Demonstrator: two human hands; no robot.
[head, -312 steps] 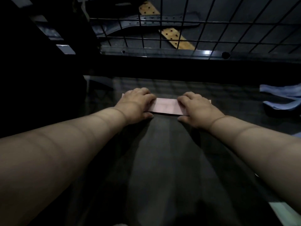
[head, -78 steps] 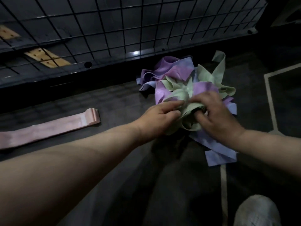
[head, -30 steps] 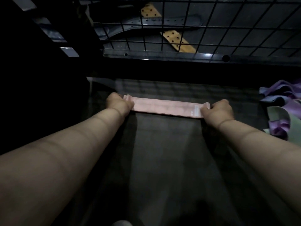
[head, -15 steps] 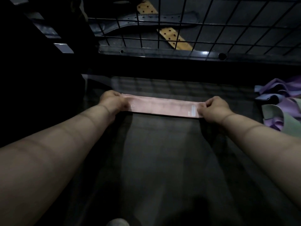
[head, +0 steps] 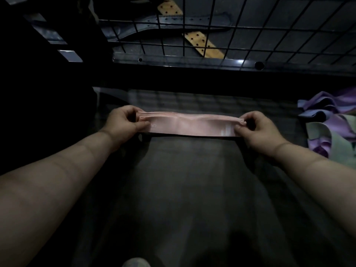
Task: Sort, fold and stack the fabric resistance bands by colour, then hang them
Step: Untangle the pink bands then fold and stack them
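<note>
Between the two hands, low over the dark floor [head: 183,180], a stack of pink fabric resistance bands [head: 192,126] is held out flat and long, its layered upper edge showing as thin lines. Whether its lower edge touches the floor cannot be told. The left hand [head: 123,124] has its grip clamped on the left end, thumb in front and fingers curled behind. The right hand [head: 258,128] pinches the right end in the same way, beside a pale label patch on the band. Both forearms reach forward from the lower corners. Well apart to the right lies a loose pile of purple, blue and pale green bands [head: 331,128]. Beyond the hands stands a black wire grid panel [head: 250,35], with a perforated wooden strip [head: 204,45] behind it. A pale shoe toe [head: 135,262] shows at the bottom edge.
</note>
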